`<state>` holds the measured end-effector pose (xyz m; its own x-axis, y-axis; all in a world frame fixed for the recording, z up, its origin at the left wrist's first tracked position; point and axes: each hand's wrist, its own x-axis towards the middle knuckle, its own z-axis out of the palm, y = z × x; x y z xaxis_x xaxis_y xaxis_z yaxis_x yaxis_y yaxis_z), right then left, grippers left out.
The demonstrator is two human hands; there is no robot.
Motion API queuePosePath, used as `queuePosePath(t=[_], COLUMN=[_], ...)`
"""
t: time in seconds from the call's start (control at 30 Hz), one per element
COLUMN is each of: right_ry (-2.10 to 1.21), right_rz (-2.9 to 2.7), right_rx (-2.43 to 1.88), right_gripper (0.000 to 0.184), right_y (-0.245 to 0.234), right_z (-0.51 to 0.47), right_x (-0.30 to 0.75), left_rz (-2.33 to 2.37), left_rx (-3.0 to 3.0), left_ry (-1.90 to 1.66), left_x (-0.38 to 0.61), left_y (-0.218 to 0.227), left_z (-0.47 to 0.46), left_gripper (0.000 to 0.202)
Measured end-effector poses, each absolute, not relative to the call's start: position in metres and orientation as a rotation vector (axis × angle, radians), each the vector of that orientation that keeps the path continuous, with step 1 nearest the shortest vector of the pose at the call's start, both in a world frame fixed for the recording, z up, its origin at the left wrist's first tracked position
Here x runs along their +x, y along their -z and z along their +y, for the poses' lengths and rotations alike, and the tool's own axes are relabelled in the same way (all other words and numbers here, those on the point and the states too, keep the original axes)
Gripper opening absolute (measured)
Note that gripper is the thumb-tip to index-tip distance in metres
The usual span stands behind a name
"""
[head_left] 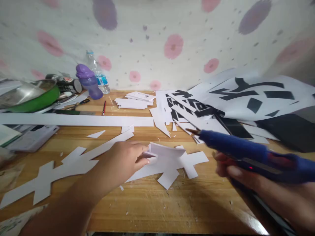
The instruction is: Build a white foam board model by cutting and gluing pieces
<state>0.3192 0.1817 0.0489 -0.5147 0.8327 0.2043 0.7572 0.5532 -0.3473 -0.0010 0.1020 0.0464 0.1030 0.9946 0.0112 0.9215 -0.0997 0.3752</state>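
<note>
My left hand (128, 157) pinches the raised end of a white card cut-out (169, 159), thumb in front and fingers behind. Part of the card stands up in folds, while its cross-shaped flaps lie flat on the wooden table (137, 209). In my right hand (246, 177) is a blue hot glue gun (236, 147), its red light on. The gun's nozzle points left, above the table and apart from the card. Beneath my left forearm, a second branching white cut-out (44, 182) lies flat.
A long white strip (73, 120) crosses the table's left half. Stacked white pieces (135, 100) and a red pencil (104, 108) lie behind. A purple bottle (89, 82), a clear water bottle (98, 73) and a green pan (34, 101) stand back left. Printed sheets (258, 95) heap up at right.
</note>
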Motion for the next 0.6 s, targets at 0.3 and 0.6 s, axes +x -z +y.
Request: queuePosePath(t=[0.3,0.6], right_ry=[-1.235,-1.190], right_rz=[-2.278,-2.267], right_rx=[-1.164,-1.162], right_gripper=[0.034,0.026], right_y=[-0.034,-0.035], right_z=[0.171,0.172], right_x=[0.237,0.227], left_rz=[1.874,1.867], left_rx=[2.090,2.123], left_ry=[-0.461,-0.423], left_x=[-0.004,-0.005], left_y=[-0.041,-0.040], left_z=[0.103,0.103], left_gripper=[0.020,0.020])
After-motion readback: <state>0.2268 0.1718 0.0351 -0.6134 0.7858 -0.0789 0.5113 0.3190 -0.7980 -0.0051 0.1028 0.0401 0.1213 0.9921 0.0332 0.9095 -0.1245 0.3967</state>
